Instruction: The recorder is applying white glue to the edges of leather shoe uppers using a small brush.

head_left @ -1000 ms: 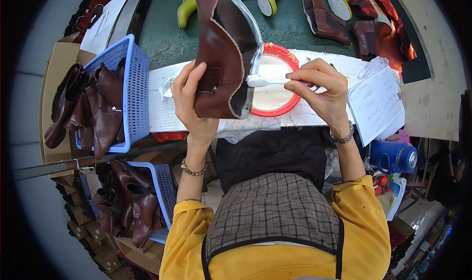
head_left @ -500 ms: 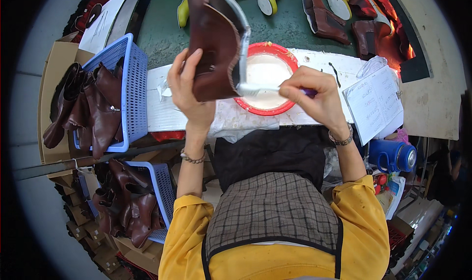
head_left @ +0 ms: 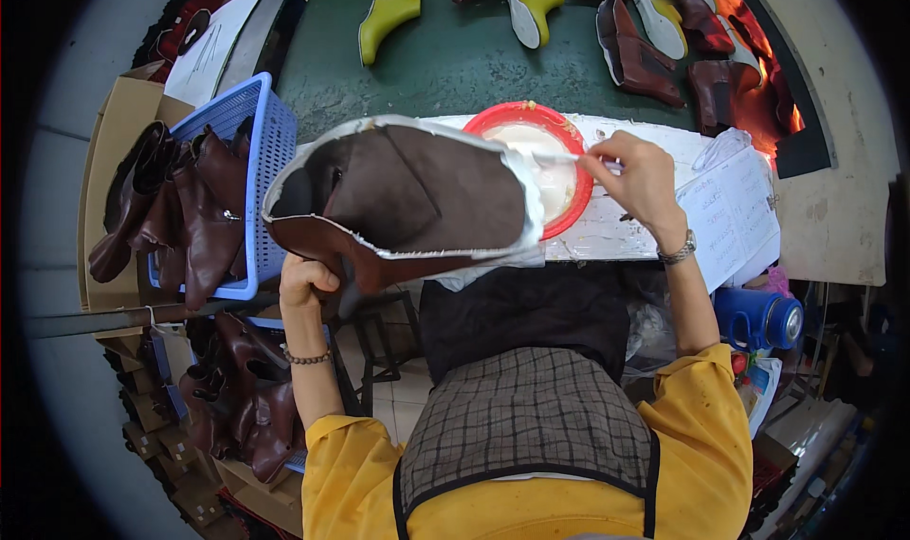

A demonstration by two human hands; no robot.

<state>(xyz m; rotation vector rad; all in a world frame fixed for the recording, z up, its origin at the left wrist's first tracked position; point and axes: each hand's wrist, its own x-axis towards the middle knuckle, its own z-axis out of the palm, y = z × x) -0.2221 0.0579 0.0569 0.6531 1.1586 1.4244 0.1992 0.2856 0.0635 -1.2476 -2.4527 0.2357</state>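
My left hand [head_left: 308, 282] is closed on a brown leather boot upper [head_left: 431, 194] and holds it tilted, its open underside facing up. White paste lines the edge of that opening, thickest at the right end. In my right hand [head_left: 643, 182], a small brush [head_left: 557, 160] is pinched between thumb and fingers. Its bristle end is near the right end of the upper; whether they touch I cannot tell. Under and behind them stands a red bowl [head_left: 574, 216] of white paste, partly hidden by the upper.
Blue baskets [head_left: 252, 194] of brown boot uppers stand at the left. Yellow-green boot forms [head_left: 389, 20] and brown boots [head_left: 633, 56] lie on the green tabletop [head_left: 322, 75]. Written sheets [head_left: 728, 208] and a blue jug [head_left: 758, 317] are at the right.
My left hand has moved left and down and turned the boot upper from upright to lying over, so its underside shows. My right hand has shifted slightly right with the brush.
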